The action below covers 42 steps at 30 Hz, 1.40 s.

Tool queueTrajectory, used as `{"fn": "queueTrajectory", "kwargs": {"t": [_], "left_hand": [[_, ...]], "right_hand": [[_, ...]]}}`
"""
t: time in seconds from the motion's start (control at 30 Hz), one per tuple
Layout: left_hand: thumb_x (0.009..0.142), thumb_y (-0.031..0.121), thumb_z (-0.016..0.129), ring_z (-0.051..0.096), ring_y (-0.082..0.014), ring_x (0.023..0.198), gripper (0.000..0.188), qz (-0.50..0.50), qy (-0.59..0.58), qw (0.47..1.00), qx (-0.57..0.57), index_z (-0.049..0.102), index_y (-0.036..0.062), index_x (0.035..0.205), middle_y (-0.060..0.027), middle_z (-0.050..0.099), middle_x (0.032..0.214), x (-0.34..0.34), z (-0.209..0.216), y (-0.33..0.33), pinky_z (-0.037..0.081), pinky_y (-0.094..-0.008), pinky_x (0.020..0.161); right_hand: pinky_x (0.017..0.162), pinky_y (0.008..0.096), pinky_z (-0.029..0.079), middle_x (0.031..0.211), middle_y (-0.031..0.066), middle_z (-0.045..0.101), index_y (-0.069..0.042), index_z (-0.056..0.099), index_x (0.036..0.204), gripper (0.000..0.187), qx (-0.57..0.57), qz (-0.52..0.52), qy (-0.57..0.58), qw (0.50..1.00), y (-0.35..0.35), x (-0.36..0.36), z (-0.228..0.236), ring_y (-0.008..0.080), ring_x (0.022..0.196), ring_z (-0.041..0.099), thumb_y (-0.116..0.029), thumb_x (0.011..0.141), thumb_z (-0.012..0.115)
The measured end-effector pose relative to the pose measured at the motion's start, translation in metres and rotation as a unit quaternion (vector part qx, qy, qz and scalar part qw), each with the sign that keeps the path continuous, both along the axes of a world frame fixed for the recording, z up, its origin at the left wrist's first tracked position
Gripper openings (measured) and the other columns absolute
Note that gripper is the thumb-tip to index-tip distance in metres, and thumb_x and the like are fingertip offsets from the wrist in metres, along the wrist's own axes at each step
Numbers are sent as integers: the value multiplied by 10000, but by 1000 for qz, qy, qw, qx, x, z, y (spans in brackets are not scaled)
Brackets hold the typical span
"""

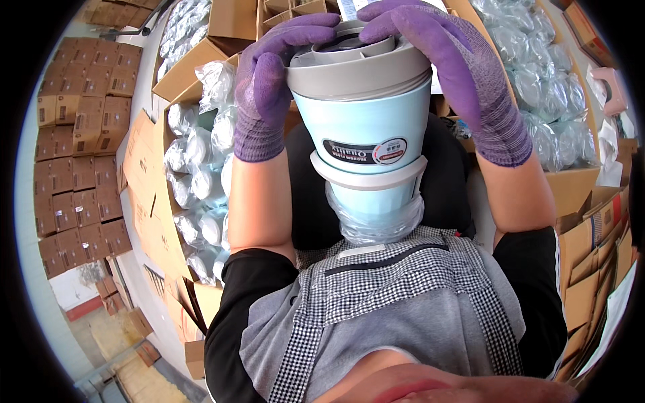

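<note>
A light-blue insulated lunch jar (366,127) stands upright in front of my body, between my legs. It has a dark oval label and a grey band round its lower part. A clear plastic bag (383,225) is bunched round its lower end. On top sits a wide grey lid (356,78) with a recessed round centre. My left hand (272,84), in a purple knitted glove, grips the lid's left side, fingers curled over the top. From the right, my right hand (450,57), gloved alike, presses round the lid's edge, with its fingers reaching over the top.
To my left a carton (176,221) holds several plastic-wrapped pale-blue jars (201,171). Another carton (571,181) of wrapped jars is at the right. Stacked brown boxes (84,158) line the far left wall. Flattened cardboard (591,255) leans at the right.
</note>
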<state>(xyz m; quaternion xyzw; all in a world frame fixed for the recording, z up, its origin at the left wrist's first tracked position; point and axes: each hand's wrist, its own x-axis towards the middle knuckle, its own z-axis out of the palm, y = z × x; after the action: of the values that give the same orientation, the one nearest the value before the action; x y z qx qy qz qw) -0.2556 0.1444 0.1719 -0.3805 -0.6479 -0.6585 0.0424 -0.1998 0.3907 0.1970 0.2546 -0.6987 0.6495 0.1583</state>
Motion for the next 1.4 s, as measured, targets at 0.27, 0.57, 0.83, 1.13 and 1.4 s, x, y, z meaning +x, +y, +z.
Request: {"fn": "queueTrajectory", "kwargs": {"t": [0.27, 0.57, 0.83, 1.13, 1.4], "left_hand": [[940, 309, 730, 722, -198, 945, 311, 176, 105, 964, -171, 783, 12, 1015, -119, 772, 979, 34, 47, 34, 553, -348, 927], [845, 295, 789, 723, -214, 887, 318, 159, 125, 965, -165, 803, 22, 1007, -114, 763, 958, 38, 59, 22, 555, -346, 830], [859, 260, 747, 745, -254, 920, 258, 90, 95, 977, -168, 809, 59, 1008, -109, 785, 980, 42, 65, 25, 545, -375, 938], [988, 338, 611, 739, -289, 874, 322, 288, 313, 778, -462, 768, 61, 1041, -109, 766, 948, 81, 81, 102, 573, -413, 780], [967, 269, 608, 736, -270, 931, 274, 222, 207, 832, -464, 765, 67, 870, -144, 761, 949, 71, 91, 84, 575, -364, 833]], "right_hand": [[1100, 416, 465, 1332, 225, 639, 77, 718, 1076, 409, -268, 287, -196, 899, 9, -66, -61, 341, 1210, 619, -259, 966, 513], [1148, 447, 425, 1333, 275, 614, 95, 716, 1107, 480, -290, 370, -208, 858, -6, -80, -59, 374, 1264, 581, -300, 911, 527], [1094, 450, 503, 1403, 264, 549, 30, 661, 1164, 456, -249, 380, -136, 881, -6, -83, -72, 369, 1242, 601, -349, 954, 517], [1089, 383, 471, 1207, 185, 686, 29, 699, 1160, 383, -454, 558, -140, 681, -38, -64, -61, 310, 1228, 611, -270, 992, 529], [959, 359, 567, 1200, 164, 690, 11, 664, 1211, 351, -302, 442, -279, 797, -13, -104, -102, 271, 1088, 689, -245, 993, 565]]}}
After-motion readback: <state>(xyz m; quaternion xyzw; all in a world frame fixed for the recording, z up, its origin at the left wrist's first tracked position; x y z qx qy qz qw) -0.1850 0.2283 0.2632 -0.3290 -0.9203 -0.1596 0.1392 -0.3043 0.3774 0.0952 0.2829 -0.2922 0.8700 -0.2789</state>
